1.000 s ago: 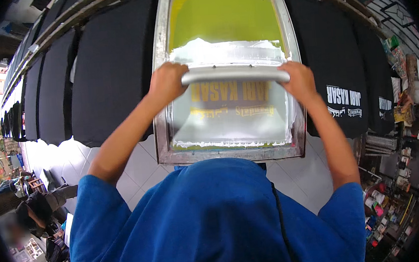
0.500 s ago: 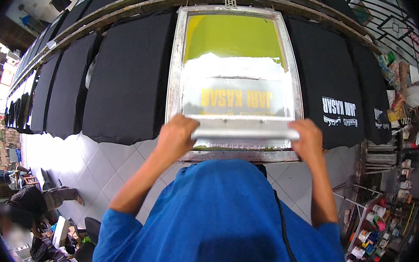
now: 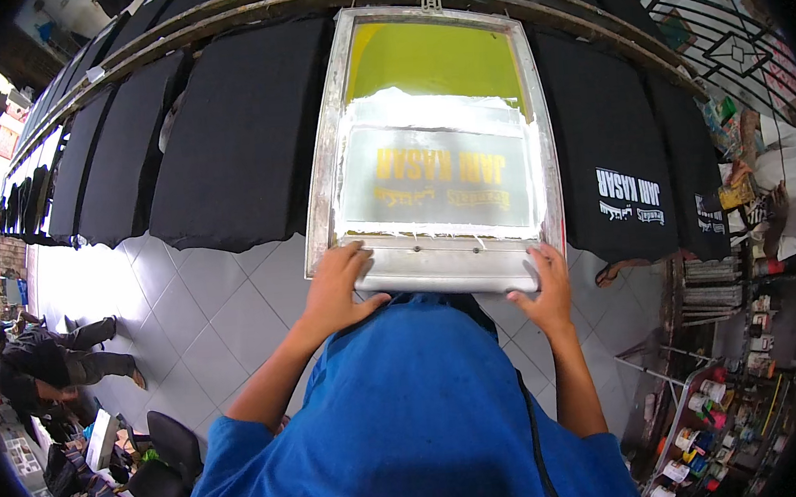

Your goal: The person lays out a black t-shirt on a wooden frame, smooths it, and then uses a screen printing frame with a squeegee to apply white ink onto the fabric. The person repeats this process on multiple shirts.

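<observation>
A squeegee (image 3: pixel 441 266) with a pale metal handle lies across the near end of a screen printing frame (image 3: pixel 548 162). My left hand (image 3: pixel 334 286) is at its left end, thumb and fingers spread apart around that end. At the right end, my right hand (image 3: pixel 543 288) is likewise open, its thumb stretched out on the near side. White ink (image 3: pixel 438 108) lies in a band beyond the yellowish lettering (image 3: pixel 441 161) on the mesh, with more along the squeegee's edge. Green-yellow mesh (image 3: pixel 434 59) shows at the far end.
Black shirts (image 3: pixel 231 140) lie on boards to the left. On the right, a black shirt (image 3: pixel 604 129) carries a white print. A long rail (image 3: pixel 239 13) runs behind the frame. A person (image 3: pixel 70 358) is at the far left, near a black chair (image 3: pixel 167 463). Ink pots (image 3: pixel 694 440) stand lower right.
The squeegee has come toward me and now rests at the frame's near end. Both hands have loosened from their closed grip, with the fingers spread. More of the lettering is uncovered.
</observation>
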Demonstrator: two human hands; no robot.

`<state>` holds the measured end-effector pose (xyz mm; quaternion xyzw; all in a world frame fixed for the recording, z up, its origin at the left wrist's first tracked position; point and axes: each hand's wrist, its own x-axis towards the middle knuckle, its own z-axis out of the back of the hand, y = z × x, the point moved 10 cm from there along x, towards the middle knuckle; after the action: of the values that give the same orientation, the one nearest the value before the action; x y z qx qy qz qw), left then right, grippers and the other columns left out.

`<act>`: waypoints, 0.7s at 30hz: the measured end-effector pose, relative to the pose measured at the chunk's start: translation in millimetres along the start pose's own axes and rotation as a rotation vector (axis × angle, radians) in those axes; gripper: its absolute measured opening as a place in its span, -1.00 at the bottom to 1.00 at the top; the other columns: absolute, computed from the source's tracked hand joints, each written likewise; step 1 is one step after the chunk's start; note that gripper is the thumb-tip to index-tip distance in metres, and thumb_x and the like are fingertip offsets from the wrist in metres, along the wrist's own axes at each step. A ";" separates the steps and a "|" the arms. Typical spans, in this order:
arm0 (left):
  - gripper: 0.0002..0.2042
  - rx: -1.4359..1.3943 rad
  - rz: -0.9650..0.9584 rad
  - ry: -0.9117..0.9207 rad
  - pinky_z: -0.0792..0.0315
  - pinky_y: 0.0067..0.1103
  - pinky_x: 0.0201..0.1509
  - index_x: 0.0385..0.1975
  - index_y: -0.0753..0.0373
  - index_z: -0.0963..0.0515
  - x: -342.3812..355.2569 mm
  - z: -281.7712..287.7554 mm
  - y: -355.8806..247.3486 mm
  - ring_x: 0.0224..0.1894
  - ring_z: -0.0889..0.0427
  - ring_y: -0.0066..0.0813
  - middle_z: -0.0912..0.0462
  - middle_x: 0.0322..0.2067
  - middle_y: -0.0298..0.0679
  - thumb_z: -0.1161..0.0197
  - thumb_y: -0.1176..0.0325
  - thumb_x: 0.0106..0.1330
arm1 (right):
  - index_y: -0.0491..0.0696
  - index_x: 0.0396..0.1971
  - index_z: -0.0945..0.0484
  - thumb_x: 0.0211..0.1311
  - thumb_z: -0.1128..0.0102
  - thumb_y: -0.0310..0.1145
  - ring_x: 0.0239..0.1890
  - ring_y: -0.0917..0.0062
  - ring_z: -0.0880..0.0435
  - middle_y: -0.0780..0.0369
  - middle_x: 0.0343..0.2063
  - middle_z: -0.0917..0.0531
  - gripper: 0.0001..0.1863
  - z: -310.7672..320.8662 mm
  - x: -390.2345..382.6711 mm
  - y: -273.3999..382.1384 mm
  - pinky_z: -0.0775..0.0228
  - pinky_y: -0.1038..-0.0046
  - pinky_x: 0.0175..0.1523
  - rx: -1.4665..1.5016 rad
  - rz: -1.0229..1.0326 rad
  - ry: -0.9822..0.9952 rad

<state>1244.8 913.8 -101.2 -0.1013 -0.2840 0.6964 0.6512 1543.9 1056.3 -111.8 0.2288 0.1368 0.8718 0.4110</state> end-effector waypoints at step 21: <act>-0.53 -0.145 0.871 -0.328 -0.41 -0.33 -0.22 -0.36 0.46 -0.53 -41.0 19.5 124.4 -0.37 -0.59 -0.11 -0.59 -0.45 0.13 0.10 0.09 0.46 | -0.27 -0.29 -0.56 0.41 0.17 -0.03 -0.28 0.06 -0.63 -0.10 -0.42 -0.63 -0.46 -6.3 -2.0 -137.7 -0.37 0.19 -0.15 0.324 -0.674 -0.125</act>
<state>1134.6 870.2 -160.3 -0.1449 -0.3621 0.8900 0.2362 1631.8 1140.4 -176.6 0.2856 0.3154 0.6391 0.6407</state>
